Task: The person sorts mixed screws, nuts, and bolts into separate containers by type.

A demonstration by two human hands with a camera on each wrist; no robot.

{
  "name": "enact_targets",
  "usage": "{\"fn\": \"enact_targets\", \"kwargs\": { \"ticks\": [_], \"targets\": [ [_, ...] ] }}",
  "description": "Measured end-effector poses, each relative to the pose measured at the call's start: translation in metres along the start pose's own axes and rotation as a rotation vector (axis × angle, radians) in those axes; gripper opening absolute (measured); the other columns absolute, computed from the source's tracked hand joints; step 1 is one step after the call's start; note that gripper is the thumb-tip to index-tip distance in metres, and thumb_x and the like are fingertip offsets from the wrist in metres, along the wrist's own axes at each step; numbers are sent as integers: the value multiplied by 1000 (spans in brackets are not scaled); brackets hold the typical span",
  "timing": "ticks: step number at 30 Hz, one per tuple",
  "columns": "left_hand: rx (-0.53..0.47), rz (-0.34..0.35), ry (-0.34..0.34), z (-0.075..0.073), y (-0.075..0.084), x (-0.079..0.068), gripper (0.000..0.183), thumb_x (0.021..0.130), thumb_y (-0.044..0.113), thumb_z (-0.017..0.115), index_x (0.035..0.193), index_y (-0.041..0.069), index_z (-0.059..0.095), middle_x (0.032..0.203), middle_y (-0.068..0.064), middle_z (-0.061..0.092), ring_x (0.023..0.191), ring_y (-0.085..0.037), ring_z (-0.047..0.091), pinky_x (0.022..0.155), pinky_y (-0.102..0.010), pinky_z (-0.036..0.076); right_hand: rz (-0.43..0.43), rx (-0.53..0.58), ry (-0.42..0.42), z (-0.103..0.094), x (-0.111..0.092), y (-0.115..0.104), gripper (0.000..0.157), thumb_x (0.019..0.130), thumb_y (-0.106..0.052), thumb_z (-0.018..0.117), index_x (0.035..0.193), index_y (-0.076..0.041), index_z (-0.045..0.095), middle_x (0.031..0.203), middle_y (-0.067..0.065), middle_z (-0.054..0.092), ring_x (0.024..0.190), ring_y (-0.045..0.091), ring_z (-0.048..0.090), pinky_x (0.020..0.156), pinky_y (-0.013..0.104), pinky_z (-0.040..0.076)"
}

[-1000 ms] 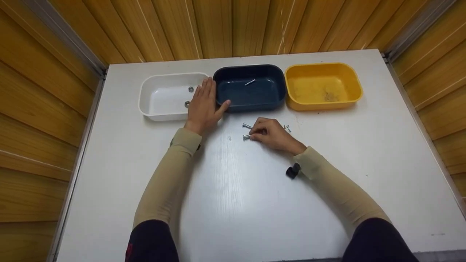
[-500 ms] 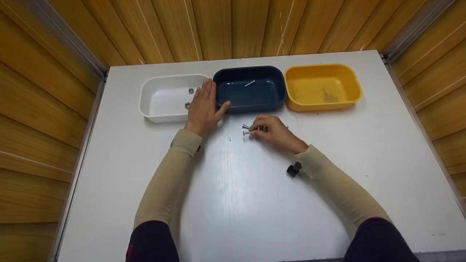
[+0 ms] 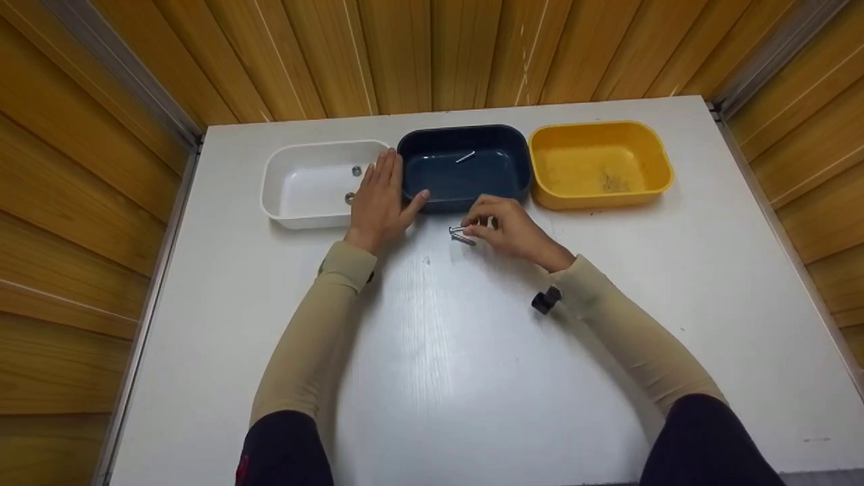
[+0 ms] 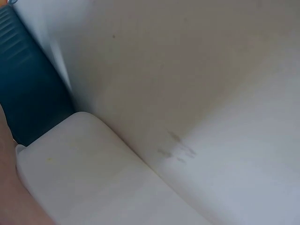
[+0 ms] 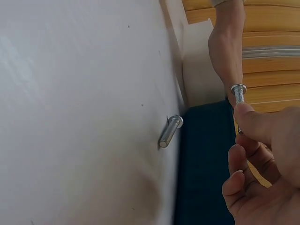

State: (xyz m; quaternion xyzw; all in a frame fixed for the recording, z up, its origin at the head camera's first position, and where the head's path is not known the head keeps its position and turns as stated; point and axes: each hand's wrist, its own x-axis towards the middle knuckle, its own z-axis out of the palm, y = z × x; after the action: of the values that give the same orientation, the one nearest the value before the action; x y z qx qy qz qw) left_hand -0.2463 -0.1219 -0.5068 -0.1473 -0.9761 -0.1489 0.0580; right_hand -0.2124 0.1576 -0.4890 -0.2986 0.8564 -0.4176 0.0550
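My right hand (image 3: 507, 228) pinches a silver bolt (image 5: 238, 93) between thumb and fingers, just in front of the navy tray (image 3: 466, 203). A second bolt (image 5: 171, 131) lies on the white table below it, apart from the fingers. My left hand (image 3: 376, 202) rests with straight fingers over the adjoining rims of the white tray (image 3: 304, 221) and the navy tray, its thumb at the navy tray's front corner. Inside the navy tray is one bolt (image 3: 466, 157). Two nuts, a far nut (image 3: 356, 171) and a near nut (image 3: 349, 198), show in the white tray.
To the right of the navy tray stands a yellow tray (image 3: 601, 200) with a brownish patch on its floor. Wood-plank walls (image 3: 445, 54) border the table (image 3: 432, 351) at the back and sides. A black wrist camera (image 3: 545, 300) sits at my right cuff.
My right hand has risen toward the navy tray, lifting one bolt while the other stays on the table. Small bits by the right hand are now hidden. The left hand stays put.
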Motion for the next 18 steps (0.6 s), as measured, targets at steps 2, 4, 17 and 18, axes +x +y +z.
{"fn": "enact_targets", "kwargs": {
  "ticks": [2, 4, 17, 18],
  "targets": [
    [-1, -2, -5, 0, 1, 0, 97, 107, 71, 35, 169, -2, 19, 179, -18, 16, 168, -30, 12, 137, -42, 8, -6, -4, 6, -3, 3, -2, 10, 100, -18, 77, 105, -13, 84, 102, 4, 72, 87, 16, 57, 74, 26, 47],
    [-3, -2, -8, -1, 1, -1, 97, 107, 71, 34, 169, -2, 19, 179, -18, 15, 168, -31, 11, 137, -43, 8, -10, -1, 11, -6, 5, -4, 11, 100, -18, 77, 105, -12, 84, 102, 5, 71, 86, 17, 57, 74, 26, 46],
    [20, -20, -17, -1, 3, -1, 98, 107, 72, 34, 169, -1, 17, 179, -17, 14, 168, -29, 10, 137, -40, 7, -5, -44, 46, -21, 27, -6, 13, 101, -16, 76, 107, -7, 82, 103, 10, 69, 87, 19, 55, 75, 25, 44],
    [20, -19, -16, -1, 3, -1, 98, 107, 72, 34, 169, -1, 17, 179, -17, 14, 168, -29, 10, 137, -40, 6, 1, -46, 47, -22, 28, -6, 13, 101, -17, 76, 108, -7, 82, 103, 10, 69, 87, 19, 56, 75, 25, 44]
  ]
}}
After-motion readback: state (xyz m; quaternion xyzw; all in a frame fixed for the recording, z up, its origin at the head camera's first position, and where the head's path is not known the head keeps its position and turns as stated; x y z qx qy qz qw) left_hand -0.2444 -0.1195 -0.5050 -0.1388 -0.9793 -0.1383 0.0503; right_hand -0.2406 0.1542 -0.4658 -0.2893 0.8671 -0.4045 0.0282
